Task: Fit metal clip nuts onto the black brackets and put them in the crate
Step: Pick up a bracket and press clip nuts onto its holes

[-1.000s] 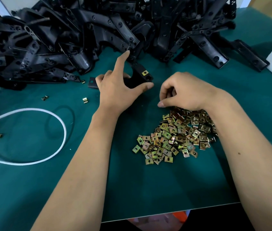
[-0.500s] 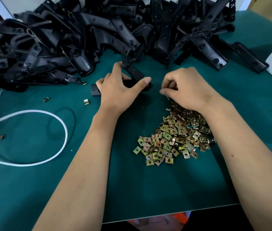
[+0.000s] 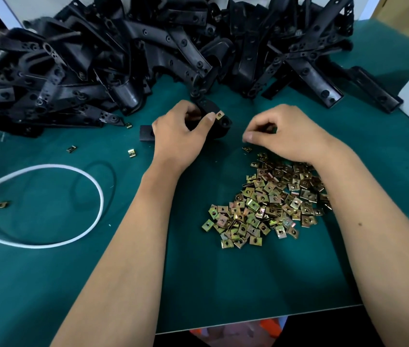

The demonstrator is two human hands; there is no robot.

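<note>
Left hand (image 3: 178, 136) grips a black bracket (image 3: 219, 126) flat on the green counter (image 3: 223, 284), thumb pressing on a clip nut (image 3: 220, 114) seated at the bracket's edge. Right hand (image 3: 283, 134) hovers just beside it, fingertips pinched together, what they hold too small to tell. Loose clip nuts (image 3: 266, 204) heaped under the right wrist; bracket pile (image 3: 163, 56) behind

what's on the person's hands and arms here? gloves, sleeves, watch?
Nothing worn that shows. The left hand and right hand are bare, with no gloves, rings or tape. Both forearms are uncovered right down to the bottom edge of the picture, so no sleeves or cuffs come into view. No watch or band on either wrist. Nails are short and unpainted.
</note>
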